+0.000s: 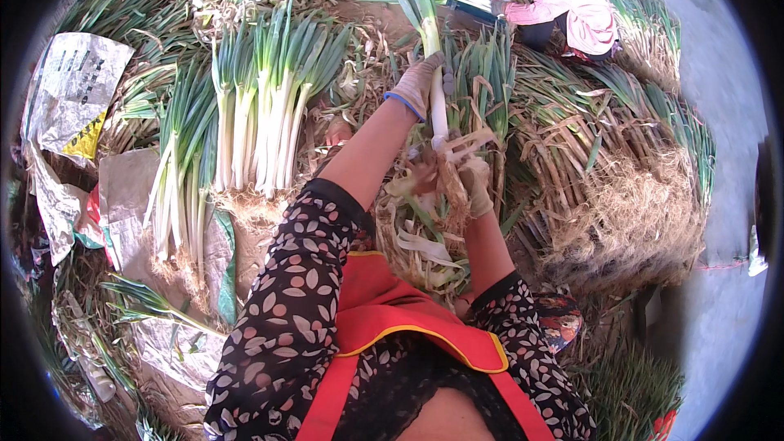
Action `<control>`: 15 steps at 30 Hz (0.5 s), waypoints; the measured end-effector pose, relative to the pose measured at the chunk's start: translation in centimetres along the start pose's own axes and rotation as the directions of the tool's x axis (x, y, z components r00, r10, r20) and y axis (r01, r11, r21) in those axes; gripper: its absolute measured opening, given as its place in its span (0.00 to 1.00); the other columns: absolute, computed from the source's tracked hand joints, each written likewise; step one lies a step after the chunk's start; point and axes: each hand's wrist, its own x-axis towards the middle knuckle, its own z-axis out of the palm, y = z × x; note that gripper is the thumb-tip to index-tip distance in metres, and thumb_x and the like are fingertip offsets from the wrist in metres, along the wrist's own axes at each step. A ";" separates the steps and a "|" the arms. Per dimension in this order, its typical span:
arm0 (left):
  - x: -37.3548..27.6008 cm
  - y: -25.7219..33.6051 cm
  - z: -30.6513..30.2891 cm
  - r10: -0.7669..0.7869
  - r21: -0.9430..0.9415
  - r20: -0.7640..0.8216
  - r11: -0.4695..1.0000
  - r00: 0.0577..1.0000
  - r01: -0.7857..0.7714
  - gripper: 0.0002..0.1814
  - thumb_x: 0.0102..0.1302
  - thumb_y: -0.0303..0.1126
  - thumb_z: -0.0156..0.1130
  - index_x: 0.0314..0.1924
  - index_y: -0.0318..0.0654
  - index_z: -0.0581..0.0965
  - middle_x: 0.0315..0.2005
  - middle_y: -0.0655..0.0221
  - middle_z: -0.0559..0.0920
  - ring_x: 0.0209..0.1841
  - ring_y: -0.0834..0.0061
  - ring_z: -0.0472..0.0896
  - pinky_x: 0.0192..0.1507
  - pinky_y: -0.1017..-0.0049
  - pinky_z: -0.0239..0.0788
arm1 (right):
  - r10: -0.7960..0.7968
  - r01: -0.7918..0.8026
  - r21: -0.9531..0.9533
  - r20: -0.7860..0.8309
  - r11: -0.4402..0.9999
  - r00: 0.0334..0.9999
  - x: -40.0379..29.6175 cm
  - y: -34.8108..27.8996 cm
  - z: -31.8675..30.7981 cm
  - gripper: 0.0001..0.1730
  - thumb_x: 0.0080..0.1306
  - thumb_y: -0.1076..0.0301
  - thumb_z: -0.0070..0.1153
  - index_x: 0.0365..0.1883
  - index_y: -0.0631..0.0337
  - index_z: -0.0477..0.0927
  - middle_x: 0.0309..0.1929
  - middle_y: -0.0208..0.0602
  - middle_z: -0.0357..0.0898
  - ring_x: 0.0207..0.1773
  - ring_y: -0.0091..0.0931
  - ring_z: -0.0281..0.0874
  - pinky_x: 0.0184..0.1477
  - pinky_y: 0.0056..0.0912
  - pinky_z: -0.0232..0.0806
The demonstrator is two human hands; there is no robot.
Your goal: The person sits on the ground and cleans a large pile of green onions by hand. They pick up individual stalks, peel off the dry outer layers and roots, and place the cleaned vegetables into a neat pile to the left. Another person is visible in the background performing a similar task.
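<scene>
A long green onion (437, 101) stands nearly upright before me, its leaves pointing away and its root end towards my body. My left hand (421, 82), in a stained work glove, is closed around the upper white stem. Near the root end is my right hand (474, 180), also gloved, with dry brown outer leaves (452, 187) hanging beside its fingers; blur hides its exact grip. Stripped leaf scraps (422, 251) lie heaped below both hands. To the left, cleaned green onions (278, 128) lie in a row with white stems and roots showing.
Untrimmed green onions with dry roots (625, 214) form a large stack at right. More green onions (180, 196) lie at left near woven plastic sacks (79, 95). A co-worker in a pink top (572, 6) crouches at the upper right, beside a blue holder (471, 11).
</scene>
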 end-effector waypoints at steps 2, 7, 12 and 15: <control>1.2 -0.1 -1.1 -0.043 -0.033 -0.025 0.999 0.999 0.042 0.11 0.69 0.36 0.62 0.37 0.40 0.69 0.20 0.71 0.72 0.19 0.76 0.72 0.17 0.77 0.67 | 0.002 -0.014 -0.112 -0.106 0.994 0.994 -0.1 1.7 -2.0 0.15 0.73 0.66 0.54 0.56 0.56 0.74 0.36 0.26 0.76 0.36 0.19 0.75 0.38 0.26 0.73; 2.3 0.2 -1.6 0.025 -0.072 -0.077 0.997 0.997 -0.031 0.12 0.71 0.39 0.59 0.35 0.41 0.69 0.17 0.74 0.66 0.16 0.79 0.67 0.16 0.80 0.64 | -0.183 0.190 -0.522 0.065 0.832 0.981 -3.7 1.1 -3.7 0.23 0.78 0.54 0.43 0.63 0.59 0.71 0.43 0.28 0.79 0.41 0.22 0.77 0.46 0.29 0.71; 3.4 2.1 -3.4 0.085 -0.047 -0.220 0.994 0.972 -0.098 0.10 0.69 0.37 0.62 0.35 0.42 0.70 0.20 0.72 0.69 0.16 0.77 0.68 0.15 0.78 0.64 | -0.315 0.254 -0.872 0.123 0.419 0.941 -9.5 -0.9 -1.9 0.25 0.77 0.54 0.45 0.60 0.65 0.73 0.46 0.30 0.79 0.45 0.19 0.74 0.52 0.21 0.64; 4.3 2.1 -5.1 0.043 -0.070 -0.228 0.996 0.973 -0.061 0.11 0.67 0.36 0.64 0.36 0.42 0.71 0.21 0.72 0.71 0.16 0.76 0.70 0.15 0.77 0.65 | 0.019 -0.149 -0.581 -0.224 0.800 0.974 -12.9 -2.8 0.0 0.23 0.75 0.56 0.50 0.54 0.68 0.77 0.43 0.30 0.80 0.42 0.16 0.73 0.47 0.20 0.65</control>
